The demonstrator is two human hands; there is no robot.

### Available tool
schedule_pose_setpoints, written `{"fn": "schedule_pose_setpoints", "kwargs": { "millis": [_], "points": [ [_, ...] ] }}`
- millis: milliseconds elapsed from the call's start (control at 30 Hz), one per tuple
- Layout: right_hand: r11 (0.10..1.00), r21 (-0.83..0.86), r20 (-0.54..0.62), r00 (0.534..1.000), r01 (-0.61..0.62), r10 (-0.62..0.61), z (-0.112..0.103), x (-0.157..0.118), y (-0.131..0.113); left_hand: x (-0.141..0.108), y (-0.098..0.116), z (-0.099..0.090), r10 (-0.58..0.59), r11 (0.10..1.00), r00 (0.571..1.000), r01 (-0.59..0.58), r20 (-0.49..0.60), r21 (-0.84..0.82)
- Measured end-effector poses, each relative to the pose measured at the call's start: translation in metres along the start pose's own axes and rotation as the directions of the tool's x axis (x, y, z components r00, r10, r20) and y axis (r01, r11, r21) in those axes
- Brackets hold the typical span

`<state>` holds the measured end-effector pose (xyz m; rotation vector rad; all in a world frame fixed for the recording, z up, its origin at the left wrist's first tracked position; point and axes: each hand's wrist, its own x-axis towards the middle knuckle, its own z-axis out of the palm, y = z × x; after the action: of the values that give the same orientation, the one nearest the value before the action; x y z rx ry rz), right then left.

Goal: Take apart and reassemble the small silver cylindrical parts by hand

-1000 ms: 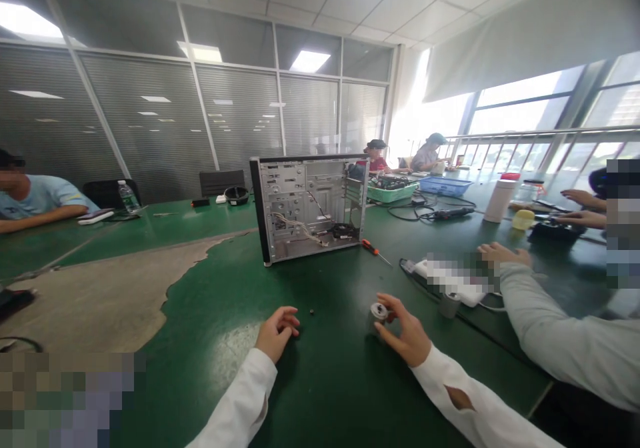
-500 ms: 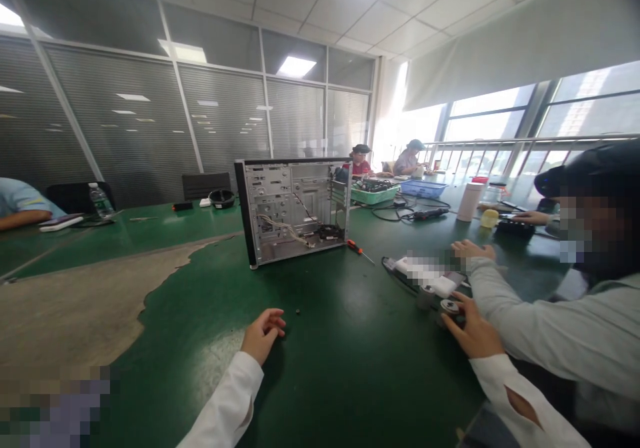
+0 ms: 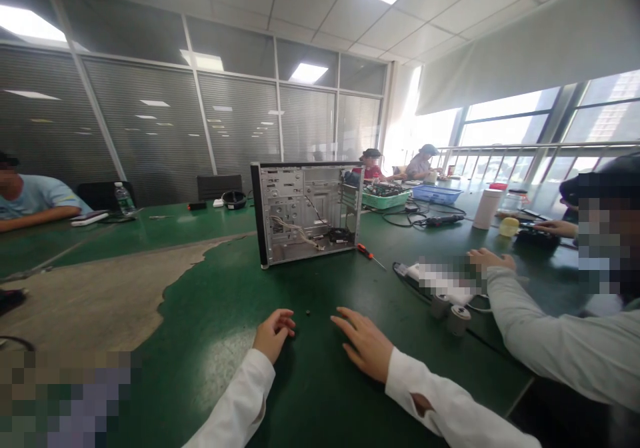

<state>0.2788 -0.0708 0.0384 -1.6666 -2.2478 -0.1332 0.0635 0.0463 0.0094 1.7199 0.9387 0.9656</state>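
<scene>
Head view: the right hand is open and empty, fingers spread; the left hand is half-open, its palm hidden. At the left hand's two o'clock, between both, lies a dark speck, too small to identify. The open computer case stands at twelve; pixelation masks part of a white block toward two.

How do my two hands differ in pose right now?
The left hand is loosely curled; the right hand has its fingers spread. The left hand is closer to the small dark piece, while the right hand is closer to the two metal cylinders. Neither visibly holds anything.
</scene>
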Motion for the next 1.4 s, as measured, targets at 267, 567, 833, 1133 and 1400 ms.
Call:
{"fn": "schedule_pose_setpoints", "kwargs": {
  "millis": [267,567,833,1133,1400],
  "points": [
    [0.991,0.031,-0.005,0.991,0.133,-0.133,0.044,0.076,-0.024,-0.002,-0.001,-0.001,0.006,1.0,1.0,-0.006,-0.012,-0.009],
    [0.979,-0.023,-0.089,0.975,0.203,-0.204,0.038,0.044,-0.001,0.0,-0.003,-0.001,-0.006,1.0,1.0,0.006,-0.012,-0.03],
    [0.914,-0.278,-0.404,0.899,-0.295,0.167,-0.037,-0.051,0.107,0.002,0.001,-0.001,-0.031,0.999,1.0,0.031,0.005,-0.012],
    [0.738,-0.321,-0.313,0.802,-0.594,0.509,-0.061,-0.108,0.174,0.003,0.004,-0.001,-0.065,0.998,0.998,0.065,-0.006,-0.021],
    [0.691,-0.322,-0.285,0.762,-0.647,0.581,-0.057,-0.106,0.17,0.001,0.008,-0.001,-0.069,0.997,0.997,0.068,-0.026,-0.028]
  ]
}}
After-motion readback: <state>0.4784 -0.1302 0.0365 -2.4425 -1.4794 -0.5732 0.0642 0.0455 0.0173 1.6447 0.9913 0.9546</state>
